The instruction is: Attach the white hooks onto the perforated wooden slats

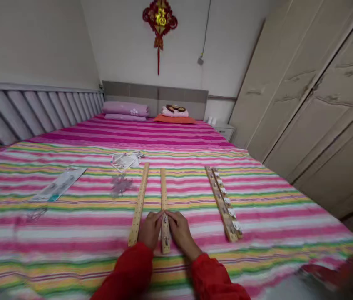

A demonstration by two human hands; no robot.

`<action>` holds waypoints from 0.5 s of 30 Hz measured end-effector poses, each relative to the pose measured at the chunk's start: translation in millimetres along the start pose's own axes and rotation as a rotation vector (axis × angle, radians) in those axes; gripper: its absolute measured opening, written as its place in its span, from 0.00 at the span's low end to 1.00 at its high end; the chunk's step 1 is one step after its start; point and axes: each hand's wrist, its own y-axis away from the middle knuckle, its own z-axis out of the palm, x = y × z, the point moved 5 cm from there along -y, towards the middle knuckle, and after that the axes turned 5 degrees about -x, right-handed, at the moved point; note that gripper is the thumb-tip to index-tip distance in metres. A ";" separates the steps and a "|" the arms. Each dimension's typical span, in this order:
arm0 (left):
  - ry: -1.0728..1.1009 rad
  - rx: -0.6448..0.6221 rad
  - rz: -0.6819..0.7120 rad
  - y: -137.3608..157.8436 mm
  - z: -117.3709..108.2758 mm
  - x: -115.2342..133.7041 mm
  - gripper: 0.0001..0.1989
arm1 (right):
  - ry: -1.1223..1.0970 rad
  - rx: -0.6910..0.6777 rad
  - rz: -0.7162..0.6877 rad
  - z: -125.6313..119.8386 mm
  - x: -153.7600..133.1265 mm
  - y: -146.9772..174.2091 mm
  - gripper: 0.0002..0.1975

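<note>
In the head view, a narrow wooden strip with small holes (164,189) lies lengthwise on the striped bedspread in front of me. Small shiny pieces sit on its near part. My left hand (150,229) and my right hand (180,230) flank this strip, fingertips pinched together over its middle by one shiny piece. Whatever the fingertips grip is too small to make out. Just left of my left hand lies a second, bare wooden strip with holes (139,204). Off to the right, two wooden strips (220,204) lie side by side, carrying several white round pieces and shiny bits.
Small clear plastic bags (122,184) and a pile of printed cards (126,161) lie left of the strips. Further left are a flat clear packet (59,183) and a small loop-like item (37,213). Folded bedding (126,109) rests by the headboard; wardrobes (314,96) line the right.
</note>
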 end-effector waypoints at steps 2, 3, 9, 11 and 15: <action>-0.034 -0.023 -0.022 -0.7 0.5 2.2 0.19 | 0.025 -0.006 -0.007 1.4 0.1 -0.6 0.18; -0.048 -0.035 -0.034 -0.9 0.9 3.1 0.19 | 0.035 -0.010 -0.008 2.2 0.2 -0.7 0.19; -0.056 -0.111 -0.096 1.3 3.3 3.0 0.21 | 0.045 -0.042 0.022 4.3 -0.9 0.6 0.20; 0.001 -0.112 -0.079 1.6 3.2 2.5 0.21 | 0.027 -0.066 0.036 3.4 -1.5 0.5 0.21; 0.114 -0.110 -0.077 -0.2 2.3 -1.0 0.20 | -0.031 -0.134 0.062 0.4 2.2 -3.2 0.22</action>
